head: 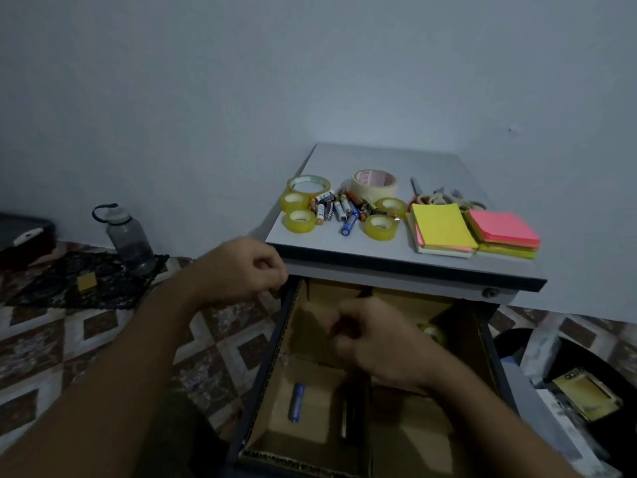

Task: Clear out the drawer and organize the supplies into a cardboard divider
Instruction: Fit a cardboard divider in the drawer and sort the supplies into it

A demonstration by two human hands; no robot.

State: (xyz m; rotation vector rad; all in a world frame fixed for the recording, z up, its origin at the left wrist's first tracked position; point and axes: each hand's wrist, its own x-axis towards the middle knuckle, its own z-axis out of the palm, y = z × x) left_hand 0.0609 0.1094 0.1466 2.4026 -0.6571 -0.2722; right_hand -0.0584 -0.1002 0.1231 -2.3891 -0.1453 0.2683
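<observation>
Blur hides whether right hand [375, 343] holds anything above cardboard divider [319, 414].

Water bottle [131, 239] on, seemingly, dark mat [51, 288]

We are counting four small yellow tape rolls [300, 220], a fifth roll [432, 332] half hidden, one larger clear roll [308, 183] and one cream masking roll [374, 181]. We are seeing two sticky-note stacks [443, 232], one lone blue battery [297, 401], and a battery pile [339, 208] too jumbled to number.
</observation>
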